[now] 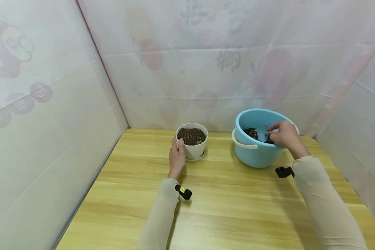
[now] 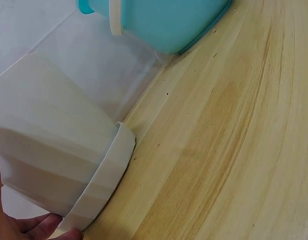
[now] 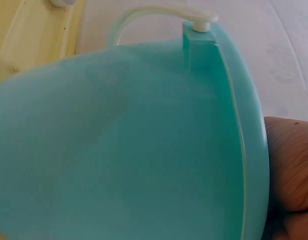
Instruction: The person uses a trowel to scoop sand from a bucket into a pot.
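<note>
Nearest the head camera: two beige sleeves reaching forward over a pale wooden table (image 1: 231, 208), each with a small black clip at the wrist. Left hand (image 1: 176, 157) resting against the near-left side of a white ribbed pot (image 1: 192, 140), thumb up by the rim, fingers hidden behind the wall, so wrapped or merely pressed cannot be told. Pot filled to the brim with dark soil (image 1: 191, 135), standing on a white saucer (image 2: 101, 185) near the back edge of the table. From the left wrist, fingertips (image 2: 41, 226) just beside the saucer's lower edge. Well to the right, a light-blue bucket (image 1: 253, 152) with a white handle, apart from the pot. Right hand (image 1: 284, 134) over the bucket's far-right rim, fingers curled round the handle of a small blue scoop (image 1: 262, 133), its blade down in the dark soil at the bottom. From the right wrist, only the turquoise inner wall (image 3: 119, 140) and part of a finger at the edge. White printed sheeting (image 1: 50, 104) on three sides.
</note>
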